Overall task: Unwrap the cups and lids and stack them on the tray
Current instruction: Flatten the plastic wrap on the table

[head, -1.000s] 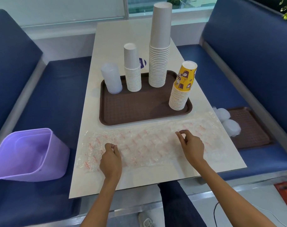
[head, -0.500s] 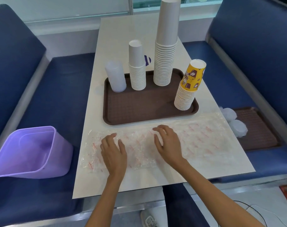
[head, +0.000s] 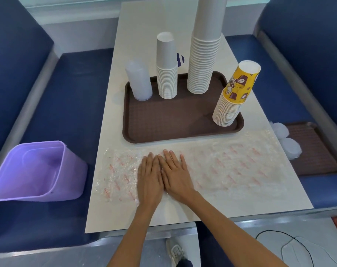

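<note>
We press our left hand (head: pixel 149 180) and right hand (head: pixel 175 176) flat, fingers straight and close together, on the crinkled clear plastic wrapper (head: pixel 231 168); ribbed paper cup stacks (head: pixel 202 70) stand on the brown textured tray (head: pixel 163 122).

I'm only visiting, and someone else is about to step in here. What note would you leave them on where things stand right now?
Hands: left hand and right hand are both open, lying flat and side by side on the empty wrapper.
Tray: four stacks stand on it: clear stack, short white cups, tall white cups and yellow cups.
Done: those four are unwrapped and stacked.
Left: clear lids lie by the seat tray on the right. The wrapper probably goes in the purple bin.
</note>
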`<state>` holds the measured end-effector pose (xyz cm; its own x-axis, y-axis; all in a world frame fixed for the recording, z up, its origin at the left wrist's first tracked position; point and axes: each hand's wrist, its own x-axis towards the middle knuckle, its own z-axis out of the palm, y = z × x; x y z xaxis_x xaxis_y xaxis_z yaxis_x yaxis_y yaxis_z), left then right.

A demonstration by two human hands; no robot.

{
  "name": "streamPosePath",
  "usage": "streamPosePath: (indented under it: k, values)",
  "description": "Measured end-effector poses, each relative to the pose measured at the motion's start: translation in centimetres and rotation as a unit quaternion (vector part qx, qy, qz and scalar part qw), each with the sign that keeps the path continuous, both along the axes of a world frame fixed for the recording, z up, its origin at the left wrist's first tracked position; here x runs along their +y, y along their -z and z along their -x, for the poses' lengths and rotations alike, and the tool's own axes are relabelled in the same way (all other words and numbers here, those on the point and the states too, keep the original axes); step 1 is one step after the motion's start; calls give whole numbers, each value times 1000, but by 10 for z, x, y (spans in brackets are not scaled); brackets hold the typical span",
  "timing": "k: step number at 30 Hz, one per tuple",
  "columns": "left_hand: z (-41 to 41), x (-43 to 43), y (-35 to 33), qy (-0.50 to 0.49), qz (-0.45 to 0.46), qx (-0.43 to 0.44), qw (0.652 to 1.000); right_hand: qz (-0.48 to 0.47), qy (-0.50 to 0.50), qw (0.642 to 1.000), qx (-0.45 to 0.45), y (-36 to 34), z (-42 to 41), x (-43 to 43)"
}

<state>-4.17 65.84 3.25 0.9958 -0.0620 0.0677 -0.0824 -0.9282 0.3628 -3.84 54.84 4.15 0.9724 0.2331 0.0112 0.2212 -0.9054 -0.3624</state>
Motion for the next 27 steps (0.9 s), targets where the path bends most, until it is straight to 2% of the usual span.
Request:
streamPosePath:
  k: [5,8,18,27]
  values:
    - [0,1,0,5,-39,18,999,33,-8,999,13,4,0,-11]
    - [1,2,-1,2,-31,24,999,30,0,1000,1,9,-2,-35]
    - [3,-1,-6,-2,-21,39,999,68,79,993,51,2,1,-106]
    - [0,-2,-16,16,-50,98,994,100,80,989,79,-2,0,-109]
